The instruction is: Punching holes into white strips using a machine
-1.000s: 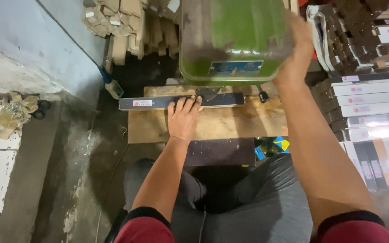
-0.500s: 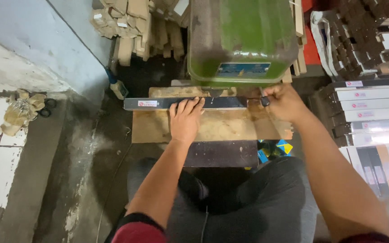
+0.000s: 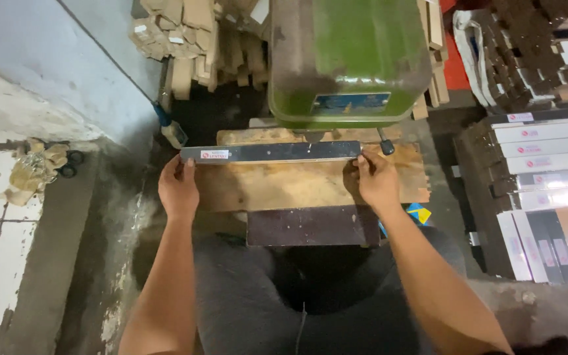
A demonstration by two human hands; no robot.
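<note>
Holding both ends of a long dark strip [image 3: 271, 152]: left hand [image 3: 179, 187] pinches its left end, fingers closed on it; right hand [image 3: 377, 179] does the same at the right end. Strip lies flat across the back edge of the wooden bench [image 3: 297, 187], just under the green machine [image 3: 350, 62]. Stacked boxes [image 3: 547, 164] sit well off to the right.

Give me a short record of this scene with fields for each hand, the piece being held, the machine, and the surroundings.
left hand: grips the left end of the dark strip
right hand: grips its right end
dark strip: long, flat, lying across the wooden board
green machine: directly behind the strip
stacked boxes: at the right
</note>
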